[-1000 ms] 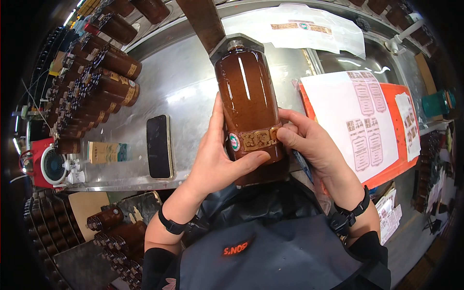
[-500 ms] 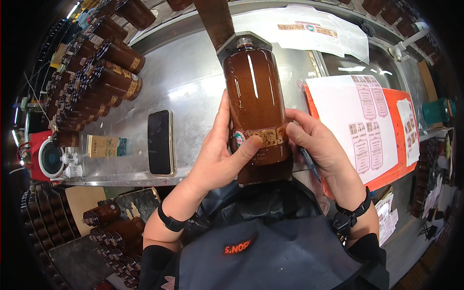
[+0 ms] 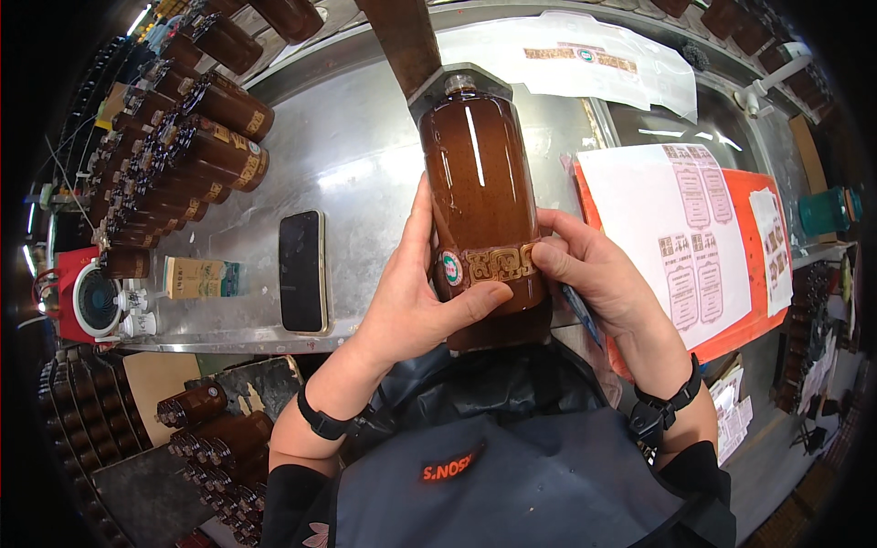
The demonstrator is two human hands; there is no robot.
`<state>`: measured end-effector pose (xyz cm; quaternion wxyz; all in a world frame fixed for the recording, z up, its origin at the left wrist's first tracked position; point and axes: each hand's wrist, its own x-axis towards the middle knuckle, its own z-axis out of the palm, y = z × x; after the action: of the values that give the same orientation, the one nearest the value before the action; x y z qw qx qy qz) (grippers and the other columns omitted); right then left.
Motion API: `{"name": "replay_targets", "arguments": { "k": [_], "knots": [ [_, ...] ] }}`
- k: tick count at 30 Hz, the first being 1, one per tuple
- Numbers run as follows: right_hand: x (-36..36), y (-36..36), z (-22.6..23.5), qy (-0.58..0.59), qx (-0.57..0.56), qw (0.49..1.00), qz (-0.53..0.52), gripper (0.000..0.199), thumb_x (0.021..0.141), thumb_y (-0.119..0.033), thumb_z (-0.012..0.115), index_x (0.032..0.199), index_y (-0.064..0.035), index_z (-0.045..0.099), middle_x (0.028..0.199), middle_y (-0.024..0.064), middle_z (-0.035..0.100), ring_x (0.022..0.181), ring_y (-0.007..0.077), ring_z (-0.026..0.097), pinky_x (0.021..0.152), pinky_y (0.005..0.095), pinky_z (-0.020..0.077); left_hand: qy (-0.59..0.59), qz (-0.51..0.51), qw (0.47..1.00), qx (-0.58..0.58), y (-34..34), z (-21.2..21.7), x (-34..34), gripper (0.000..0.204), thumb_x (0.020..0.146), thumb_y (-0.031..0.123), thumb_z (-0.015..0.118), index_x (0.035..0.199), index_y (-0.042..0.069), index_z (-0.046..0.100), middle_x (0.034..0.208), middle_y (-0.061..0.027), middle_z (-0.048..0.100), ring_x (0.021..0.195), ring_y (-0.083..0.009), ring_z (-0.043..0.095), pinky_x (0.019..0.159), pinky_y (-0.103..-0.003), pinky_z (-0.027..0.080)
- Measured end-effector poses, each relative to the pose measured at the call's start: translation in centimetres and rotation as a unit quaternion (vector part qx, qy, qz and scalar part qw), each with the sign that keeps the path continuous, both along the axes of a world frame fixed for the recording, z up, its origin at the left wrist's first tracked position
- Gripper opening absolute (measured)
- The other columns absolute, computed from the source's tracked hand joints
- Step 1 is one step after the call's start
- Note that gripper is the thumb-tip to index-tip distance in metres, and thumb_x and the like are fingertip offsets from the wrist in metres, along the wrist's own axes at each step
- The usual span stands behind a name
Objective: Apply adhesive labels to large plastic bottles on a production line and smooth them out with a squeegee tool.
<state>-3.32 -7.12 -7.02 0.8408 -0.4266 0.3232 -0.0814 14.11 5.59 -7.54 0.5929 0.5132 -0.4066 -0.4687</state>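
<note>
A glossy brown bottle lies tilted in front of me, its neck against a grey angular block. My left hand wraps its left side, with the thumb across the lower front. Around the lower body runs a gold patterned decal with a small round emblem at its left end. My right hand is closed at the bottle's right edge, its thumb pressing on the decal's right end. A slim dark blue tool sticks out below the right palm; its upper part is hidden.
Left on the metal bench stand rows of brown bottles, a small box, a phone and a small fan. At right, printed decal sheets lie on an orange board. White paper lies behind.
My left thumb has shifted down off the decal, uncovering more of its pattern. My right thumb has moved slightly left onto the decal's end.
</note>
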Motion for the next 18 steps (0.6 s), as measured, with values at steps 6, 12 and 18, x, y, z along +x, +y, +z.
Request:
{"name": "replay_targets", "arguments": {
  "k": [6, 12, 18],
  "knots": [
    [0.1, 0.0, 0.5, 0.019, -0.002, 1.0, -0.009, 0.058, 0.094, -0.024, 0.069, 0.141, 0.0023, 0.046, 0.097, 0.003, 0.068, 0.098, 0.0089, 0.06, 0.092, 0.0254, 0.0431, -0.029, 0.013, 0.999, 0.016, 0.1, 0.2, 0.1, 0.103, 0.084, 0.009, 0.074, 0.156, 0.0, 0.002, 0.152, -0.0172, 0.034, 0.139, -0.0245, 0.038, 0.114, -0.037, 0.032],
    [0.2, -0.2, 0.2, 0.025, -0.07, 0.997, 0.028, 0.066, 0.087, -0.02, 0.077, 0.14, 0.0043, 0.047, 0.074, -0.0071, 0.052, 0.072, 0.0018, 0.047, 0.07, 0.0182, 0.0369, -0.034, 0.037, 0.998, 0.025, -0.3, 0.3, -0.4, 0.095, 0.087, 0.012, 0.072, 0.156, -0.001, 0.008, 0.148, -0.0162, 0.039, 0.137, -0.0232, 0.04, 0.113, -0.036, 0.033],
    [0.5, 0.0, 0.5, 0.037, -0.052, 0.998, 0.011, 0.069, 0.084, -0.018, 0.08, 0.139, 0.0055, 0.046, 0.07, -0.0087, 0.047, 0.068, 0.0007, 0.043, 0.067, 0.0172, 0.034, -0.015, 0.03, 0.999, 0.024, -0.4, 0.1, -0.3, 0.093, 0.085, 0.011, 0.073, 0.154, -0.001, 0.013, 0.143, -0.015, 0.044, 0.133, -0.0223, 0.044, 0.112, -0.036, 0.034]
  ]
}}
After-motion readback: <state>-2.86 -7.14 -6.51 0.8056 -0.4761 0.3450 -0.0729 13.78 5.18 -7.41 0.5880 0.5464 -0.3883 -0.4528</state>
